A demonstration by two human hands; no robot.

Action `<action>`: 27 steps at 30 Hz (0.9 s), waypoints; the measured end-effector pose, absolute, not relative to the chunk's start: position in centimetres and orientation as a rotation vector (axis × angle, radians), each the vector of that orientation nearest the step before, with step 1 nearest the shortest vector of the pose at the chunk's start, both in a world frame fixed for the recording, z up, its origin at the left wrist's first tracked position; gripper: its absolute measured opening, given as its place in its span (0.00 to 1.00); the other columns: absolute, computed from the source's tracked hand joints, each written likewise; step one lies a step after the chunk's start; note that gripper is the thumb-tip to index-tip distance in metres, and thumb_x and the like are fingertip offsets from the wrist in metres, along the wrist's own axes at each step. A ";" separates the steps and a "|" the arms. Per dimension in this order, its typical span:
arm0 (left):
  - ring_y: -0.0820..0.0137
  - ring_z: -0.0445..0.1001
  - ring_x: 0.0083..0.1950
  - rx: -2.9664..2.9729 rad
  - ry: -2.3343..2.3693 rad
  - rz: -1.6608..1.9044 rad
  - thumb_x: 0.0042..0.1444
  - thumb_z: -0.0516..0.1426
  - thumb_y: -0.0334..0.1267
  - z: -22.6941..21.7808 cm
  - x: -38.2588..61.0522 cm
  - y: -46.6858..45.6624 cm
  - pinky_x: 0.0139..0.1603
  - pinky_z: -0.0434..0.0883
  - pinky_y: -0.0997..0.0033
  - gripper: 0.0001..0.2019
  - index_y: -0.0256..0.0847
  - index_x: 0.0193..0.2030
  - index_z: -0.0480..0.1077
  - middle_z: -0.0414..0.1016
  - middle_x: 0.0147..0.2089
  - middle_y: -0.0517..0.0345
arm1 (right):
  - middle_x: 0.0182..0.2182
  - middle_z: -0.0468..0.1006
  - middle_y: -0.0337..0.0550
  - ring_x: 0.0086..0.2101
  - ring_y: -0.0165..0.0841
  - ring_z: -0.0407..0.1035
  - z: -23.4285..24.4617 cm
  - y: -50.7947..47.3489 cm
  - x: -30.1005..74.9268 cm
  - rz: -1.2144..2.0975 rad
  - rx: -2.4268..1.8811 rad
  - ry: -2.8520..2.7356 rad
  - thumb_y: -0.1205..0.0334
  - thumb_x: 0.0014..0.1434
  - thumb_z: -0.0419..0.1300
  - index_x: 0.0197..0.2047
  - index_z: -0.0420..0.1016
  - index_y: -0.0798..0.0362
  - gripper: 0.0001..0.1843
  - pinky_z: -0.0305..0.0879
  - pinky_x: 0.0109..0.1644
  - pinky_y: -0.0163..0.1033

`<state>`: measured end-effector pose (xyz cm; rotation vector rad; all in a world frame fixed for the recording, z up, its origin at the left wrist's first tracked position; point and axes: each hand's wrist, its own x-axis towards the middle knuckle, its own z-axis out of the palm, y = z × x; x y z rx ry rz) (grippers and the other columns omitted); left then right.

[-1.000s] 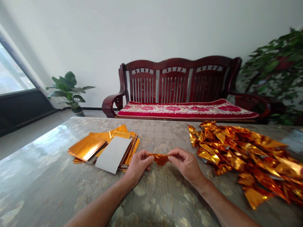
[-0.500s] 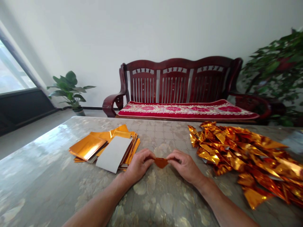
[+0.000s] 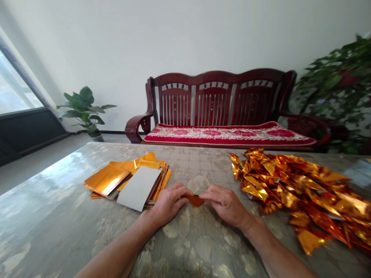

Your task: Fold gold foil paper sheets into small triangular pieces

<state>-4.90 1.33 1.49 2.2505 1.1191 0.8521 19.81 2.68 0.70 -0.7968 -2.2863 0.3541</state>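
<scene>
A small piece of folded gold foil paper (image 3: 196,200) is pinched between my two hands, just above or on the table. My left hand (image 3: 171,201) grips its left end between thumb and fingers. At the other end, my right hand (image 3: 222,202) closes thumb and fingers on it. Fingers cover both ends, so only the middle shows. Left of my hands lies a loose stack of gold foil sheets (image 3: 108,179), with one sheet's pale grey back (image 3: 140,188) facing up. To the right spreads a heap of folded gold foil pieces (image 3: 290,185).
The table (image 3: 72,224) has a shiny patterned cover. Beyond it stands a dark red wooden bench (image 3: 214,104) with a red floral seat cover (image 3: 232,134). A potted plant (image 3: 87,108) is at the left, and a larger leafy plant (image 3: 342,88) at the right.
My hands have come slightly closer together, and the fingers now cover more of the folded foil paper's ends. The stack and the heap look the same.
</scene>
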 end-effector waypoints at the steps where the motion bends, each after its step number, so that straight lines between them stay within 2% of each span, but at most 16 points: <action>1: 0.69 0.74 0.43 2.259 1.126 0.846 0.62 0.55 0.35 1.5 -4.9 1.3 0.45 0.67 0.72 0.08 0.44 0.44 0.75 0.73 0.39 0.57 | 0.31 0.75 0.40 0.34 0.31 0.70 0.8 2.6 19.8 0.318 -0.794 -2.310 0.69 0.64 0.53 0.47 0.80 0.46 0.16 0.65 0.38 0.34; 8: 0.71 0.71 0.40 2.260 1.088 0.907 0.62 0.54 0.32 1.1 -5.0 1.2 0.41 0.66 0.74 0.07 0.42 0.36 0.74 0.70 0.37 0.58 | 0.31 0.77 0.42 0.33 0.32 0.69 1.6 2.2 19.6 0.162 -0.755 -2.420 0.64 0.66 0.55 0.48 0.79 0.46 0.12 0.63 0.38 0.36; 15: 0.71 0.70 0.40 2.279 1.036 1.044 0.64 0.52 0.32 0.6 -5.1 1.3 0.44 0.67 0.74 0.09 0.40 0.34 0.72 0.69 0.36 0.56 | 0.36 0.79 0.42 0.36 0.32 0.70 2.1 1.9 19.3 0.151 -0.758 -2.479 0.63 0.66 0.56 0.49 0.77 0.47 0.11 0.62 0.40 0.37; 21: 0.71 0.72 0.40 2.345 1.066 0.931 0.66 0.51 0.36 1.1 -5.1 0.8 0.43 0.66 0.75 0.12 0.41 0.36 0.74 0.71 0.37 0.55 | 0.32 0.76 0.40 0.33 0.32 0.67 1.8 2.1 19.4 0.012 -0.802 -2.503 0.67 0.68 0.52 0.41 0.77 0.49 0.12 0.58 0.38 0.37; 24: 0.71 0.73 0.39 2.465 1.122 0.799 0.67 0.50 0.37 1.5 -5.1 0.5 0.41 0.66 0.76 0.13 0.44 0.41 0.77 0.73 0.39 0.54 | 0.31 0.75 0.40 0.33 0.32 0.66 1.8 2.1 19.5 -0.046 -0.805 -2.496 0.66 0.68 0.52 0.38 0.77 0.50 0.12 0.56 0.38 0.38; 27: 0.70 0.74 0.39 2.532 1.131 0.718 0.66 0.50 0.36 1.7 -5.2 0.4 0.39 0.65 0.76 0.14 0.48 0.46 0.77 0.75 0.40 0.54 | 0.31 0.74 0.40 0.33 0.31 0.66 1.8 2.0 19.5 -0.049 -0.817 -2.498 0.67 0.68 0.52 0.38 0.77 0.50 0.13 0.56 0.38 0.38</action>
